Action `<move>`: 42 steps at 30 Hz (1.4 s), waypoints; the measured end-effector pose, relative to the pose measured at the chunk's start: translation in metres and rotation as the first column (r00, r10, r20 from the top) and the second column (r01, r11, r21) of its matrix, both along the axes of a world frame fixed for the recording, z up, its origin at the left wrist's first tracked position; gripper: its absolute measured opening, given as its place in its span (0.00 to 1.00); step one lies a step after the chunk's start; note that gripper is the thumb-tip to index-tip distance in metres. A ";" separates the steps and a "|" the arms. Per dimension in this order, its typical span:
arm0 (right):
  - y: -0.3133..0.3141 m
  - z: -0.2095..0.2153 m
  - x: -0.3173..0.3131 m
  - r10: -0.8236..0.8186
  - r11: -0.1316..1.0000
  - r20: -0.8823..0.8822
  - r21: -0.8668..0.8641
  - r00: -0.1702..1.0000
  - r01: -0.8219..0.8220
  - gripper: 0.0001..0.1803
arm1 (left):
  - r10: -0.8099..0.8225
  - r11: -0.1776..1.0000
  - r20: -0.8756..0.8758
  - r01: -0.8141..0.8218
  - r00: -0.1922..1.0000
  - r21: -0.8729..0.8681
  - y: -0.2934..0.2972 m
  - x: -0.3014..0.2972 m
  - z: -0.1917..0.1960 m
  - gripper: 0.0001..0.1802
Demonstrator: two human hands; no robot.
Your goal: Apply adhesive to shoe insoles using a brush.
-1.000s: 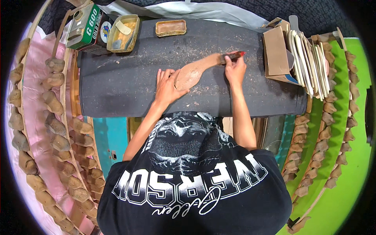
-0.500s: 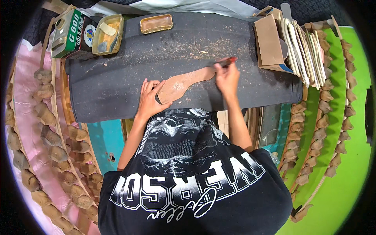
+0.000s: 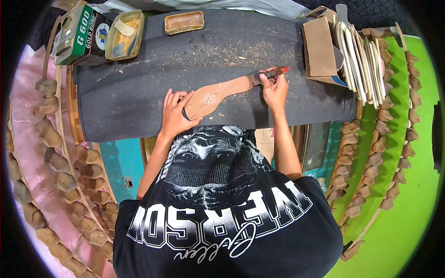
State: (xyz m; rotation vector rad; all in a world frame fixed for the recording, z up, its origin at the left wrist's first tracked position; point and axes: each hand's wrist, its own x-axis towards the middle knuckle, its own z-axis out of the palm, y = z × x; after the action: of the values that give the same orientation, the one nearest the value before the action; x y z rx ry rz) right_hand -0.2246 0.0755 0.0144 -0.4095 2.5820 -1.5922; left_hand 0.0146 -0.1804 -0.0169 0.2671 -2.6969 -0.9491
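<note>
While the counter [image 3: 139, 88] is covered by dark grey cloth, its near edge is partly hidden by the wearer's black printed shirt [image 3: 208, 208]. It is flanked on both sides by racks of rounded, matte brown blocks [image 3: 56, 160], shaped like feet. At the far right corner, a stack of thin, pale, flat sheets [image 3: 354, 62] is held upright by an open cardboard box [image 3: 321, 51]. The far left corner is taken up by a boxy green-and-white metal can [image 3: 79, 39], beside which a yellowish tray [image 3: 134, 23] with stained walls is set. Near the counter's middle, a flat, tan, sole-shaped piece [image 3: 211, 98] is laid slantwise, its broad part marked by a pale, rough patch. Its broad end is held between the thumb and spread fingers of the left hand [image 3: 175, 113]. By the right hand [image 3: 276, 90], a slim dark tool [image 3: 279, 71] with a red end is gripped in closed fingers at the piece's narrow end. Farther back, a shallow brown dish [image 3: 184, 23] is placed, and fine shavings [image 3: 241, 58] are scattered over the cloth.
</note>
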 end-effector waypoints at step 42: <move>-0.114 0.020 0.109 0.725 0.677 -0.337 0.186 0.601 -0.712 0.12 | 0.147 0.986 -0.140 -0.133 0.979 0.104 0.008 -0.014 -0.018 0.60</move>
State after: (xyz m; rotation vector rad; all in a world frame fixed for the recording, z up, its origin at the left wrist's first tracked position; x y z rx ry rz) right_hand -0.1159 -0.0384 0.0339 -1.6701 2.1406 -1.2216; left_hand 0.0006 -0.1726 -0.0346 0.3847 -2.4684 -1.0129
